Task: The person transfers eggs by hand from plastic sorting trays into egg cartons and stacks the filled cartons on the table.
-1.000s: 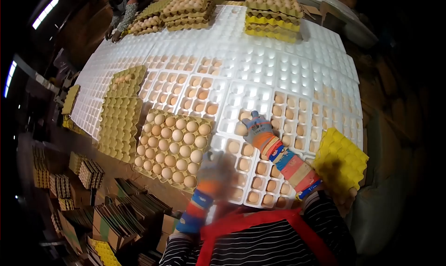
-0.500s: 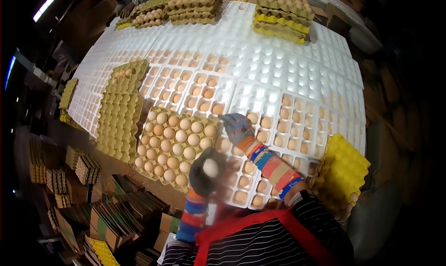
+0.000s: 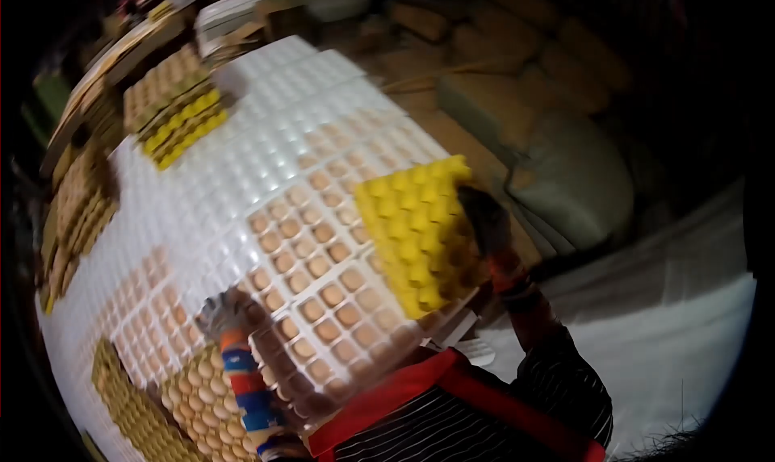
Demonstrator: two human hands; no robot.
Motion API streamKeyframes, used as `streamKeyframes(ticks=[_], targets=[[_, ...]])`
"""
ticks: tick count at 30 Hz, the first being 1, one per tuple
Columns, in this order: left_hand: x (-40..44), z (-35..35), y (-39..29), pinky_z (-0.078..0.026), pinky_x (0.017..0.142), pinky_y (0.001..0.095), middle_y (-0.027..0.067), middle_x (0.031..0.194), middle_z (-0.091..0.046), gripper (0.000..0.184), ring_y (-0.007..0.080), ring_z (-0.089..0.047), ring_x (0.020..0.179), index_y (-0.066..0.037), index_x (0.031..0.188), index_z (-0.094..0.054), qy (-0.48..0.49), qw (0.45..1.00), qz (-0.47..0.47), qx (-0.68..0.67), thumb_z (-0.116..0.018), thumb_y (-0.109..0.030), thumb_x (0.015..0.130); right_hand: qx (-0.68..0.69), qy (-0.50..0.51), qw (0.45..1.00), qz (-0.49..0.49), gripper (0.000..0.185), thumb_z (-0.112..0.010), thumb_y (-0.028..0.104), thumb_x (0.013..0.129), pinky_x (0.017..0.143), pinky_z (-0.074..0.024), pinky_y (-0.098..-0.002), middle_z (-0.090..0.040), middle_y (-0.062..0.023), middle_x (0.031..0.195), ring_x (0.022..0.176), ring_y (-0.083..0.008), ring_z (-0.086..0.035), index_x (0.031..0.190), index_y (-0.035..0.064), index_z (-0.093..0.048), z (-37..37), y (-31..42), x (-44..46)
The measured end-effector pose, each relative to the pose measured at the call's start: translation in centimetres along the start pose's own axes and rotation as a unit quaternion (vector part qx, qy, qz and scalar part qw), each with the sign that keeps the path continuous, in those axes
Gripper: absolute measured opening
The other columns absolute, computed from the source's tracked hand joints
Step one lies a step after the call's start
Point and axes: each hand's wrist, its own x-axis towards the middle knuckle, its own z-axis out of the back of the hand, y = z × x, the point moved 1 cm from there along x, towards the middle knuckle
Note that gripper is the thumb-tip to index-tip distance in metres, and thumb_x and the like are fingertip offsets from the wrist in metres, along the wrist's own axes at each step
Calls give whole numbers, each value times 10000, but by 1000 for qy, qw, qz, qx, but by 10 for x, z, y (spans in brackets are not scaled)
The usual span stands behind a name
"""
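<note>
My right hand (image 3: 487,220), in a dark glove, grips the right edge of a yellow egg tray (image 3: 412,228). That tray lies tilted over the right side of the white plastic trays; its far edge hides my fingertips in part. My left hand (image 3: 226,313), in a grey glove with a striped sleeve, is over the white trays (image 3: 234,256), just beyond a pulp tray of eggs (image 3: 206,401). Blur hides whether its fingers hold anything. Brown eggs (image 3: 327,329) sit in the white cells between my hands.
Stacked egg trays (image 3: 173,99) stand at the far left, with more stacks (image 3: 77,212) along the left edge. An empty pulp tray (image 3: 133,397) lies at lower left. Large grey sacks (image 3: 565,171) lie beyond the right edge.
The view has swung to the right. My right hand has moved from the white trays to the yellow tray's edge. My left hand, which held an egg over the pulp tray, is now over the white trays.
</note>
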Motion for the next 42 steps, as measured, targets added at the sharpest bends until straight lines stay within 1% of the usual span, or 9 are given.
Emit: streamKeyframes(ticks=[3,10,17,19,25,27,33,35,42], targets=[[-16,33,-74,-371,927,432,156,1168,-548,500,315,-505,1068,-139,1184,-547,-261,948,-101,-152,-682,-235,713,-250,2,968,-12,261,-606,224,840,675,-501,-301,-654,-103,896,793,-193,-635,1032,47,-615,87,-6,-9],[-121,105,-289,-408,883,427,122,1038,-570,441,326,-515,989,-114,1061,-611,-76,785,-469,-397,-745,-205,651,-560,-26,805,194,283,-681,211,704,731,-461,-391,-593,-107,846,903,-285,-555,915,44,-593,32,-49,-41],[-150,111,-351,-391,875,459,166,1059,-567,544,352,-526,951,-83,1113,-580,-52,796,-522,-303,-713,-375,673,201,-53,965,-158,270,-676,222,692,670,-481,-371,-611,-141,799,771,-301,-595,911,76,-618,116,-41,-46],[-161,95,-375,-380,887,460,158,1048,-576,567,331,-535,940,-74,1106,-581,-77,768,-590,-238,-704,-411,667,-129,-37,986,101,258,-673,218,714,650,-490,-359,-620,-144,787,729,-297,-605,924,77,-623,147,-81,-54],[-147,77,-388,-470,789,391,134,1033,-598,477,276,-595,895,-57,1121,-564,-8,700,-545,-462,-719,-238,708,-474,-112,859,154,295,-708,299,692,691,-511,-361,-628,-80,859,778,-255,-615,896,99,-637,104,-92,-71],[-139,77,-391,-491,725,269,56,986,-594,347,150,-582,858,-25,1104,-548,305,476,-252,-785,-639,-11,770,-507,-43,860,36,304,-699,288,702,712,-512,-356,-633,-90,887,799,-258,-619,927,95,-630,94,-89,-66],[-37,-1,-447,-500,703,392,120,887,-620,288,255,-610,788,-38,1028,-585,-196,614,-646,-408,-622,-168,774,-433,-22,891,130,328,-574,185,816,856,-465,-325,-591,-126,1063,978,-247,-564,1117,58,-547,146,-151,-73],[-57,35,-465,-463,772,443,111,1072,-594,375,327,-585,898,-46,1122,-548,139,757,-566,-296,-564,-199,780,-476,19,867,145,295,-506,168,876,897,-443,-332,-570,-123,1114,1033,-234,-534,1147,55,-538,163,-177,-68],[-65,18,-527,-472,784,428,71,1133,-539,361,266,-585,971,-145,1120,-570,-53,734,-675,-49,-564,-249,774,-642,71,762,56,246,-614,258,838,696,-457,-332,-570,-109,757,747,-235,-544,976,57,-584,114,-104,-8]])
